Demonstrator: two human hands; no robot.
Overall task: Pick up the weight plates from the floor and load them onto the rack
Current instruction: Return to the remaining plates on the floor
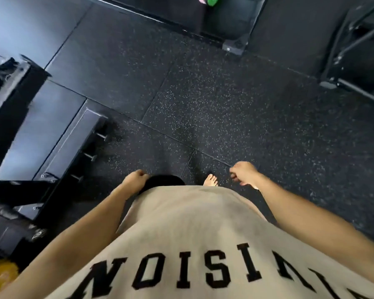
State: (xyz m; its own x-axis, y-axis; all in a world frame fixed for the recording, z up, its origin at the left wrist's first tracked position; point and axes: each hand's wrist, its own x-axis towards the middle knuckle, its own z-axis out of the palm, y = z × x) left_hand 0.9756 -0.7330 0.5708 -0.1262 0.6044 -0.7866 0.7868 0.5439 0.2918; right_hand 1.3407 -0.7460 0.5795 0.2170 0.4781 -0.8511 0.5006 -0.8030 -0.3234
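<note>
Standing on the speckled rubber floor (214, 100) | black rack (58, 145) with short pegs at left | beige lettered shirt (192, 234) fills the near view | green and pink weight plates (208, 0) at the far top edge | left hand (136, 180) and right hand (244, 172) loosely curled, holding nothing | bare foot (211, 181) between them

A person in a beige lettered shirt (188, 244) stands barefoot on speckled black floor mats (214, 100). Both the left hand (136, 180) and right hand (244, 172) hang loosely curled, holding nothing. Green and pink plates (208, 0) sit far ahead.
</note>
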